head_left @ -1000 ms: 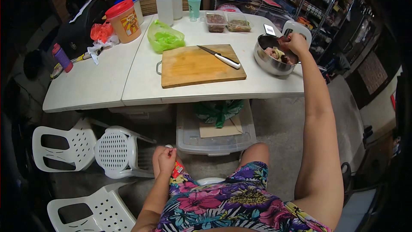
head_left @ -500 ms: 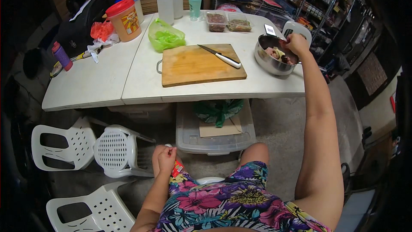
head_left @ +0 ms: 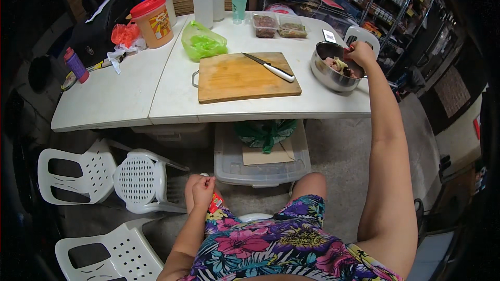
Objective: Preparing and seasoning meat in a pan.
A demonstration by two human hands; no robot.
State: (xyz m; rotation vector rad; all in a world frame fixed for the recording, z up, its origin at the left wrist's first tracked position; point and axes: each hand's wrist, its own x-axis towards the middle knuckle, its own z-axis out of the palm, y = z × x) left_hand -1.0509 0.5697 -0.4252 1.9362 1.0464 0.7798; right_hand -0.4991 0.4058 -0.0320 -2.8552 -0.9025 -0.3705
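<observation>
My right hand (head_left: 363, 54) reaches over a shiny metal pot (head_left: 336, 79), closed around a small red thing (head_left: 349, 50) mostly hidden by the fingers. Pale and dark chunks that look like raw meat (head_left: 341, 66) lie inside the pot. Down by my lap, my left hand (head_left: 203, 190) is closed, with a red packet (head_left: 215, 203) sticking out beneath it. Left of the pot is a wooden cutting board (head_left: 245, 80), and a knife (head_left: 276, 71) with a white handle rests on it.
On the white table (head_left: 112, 106) stand a lime plastic bag (head_left: 203, 41), a red-lidded tub (head_left: 152, 23), tall whitish containers (head_left: 202, 6), a green cup (head_left: 238, 8) and clear food boxes (head_left: 264, 25). A phone (head_left: 328, 36) is behind the pot. White chairs (head_left: 136, 179) stand at left; a storage bin (head_left: 260, 174) sits under the table.
The view has shifted very slightly. Both hands keep nearly the same places, the right one over the pot and the left by my lap.
</observation>
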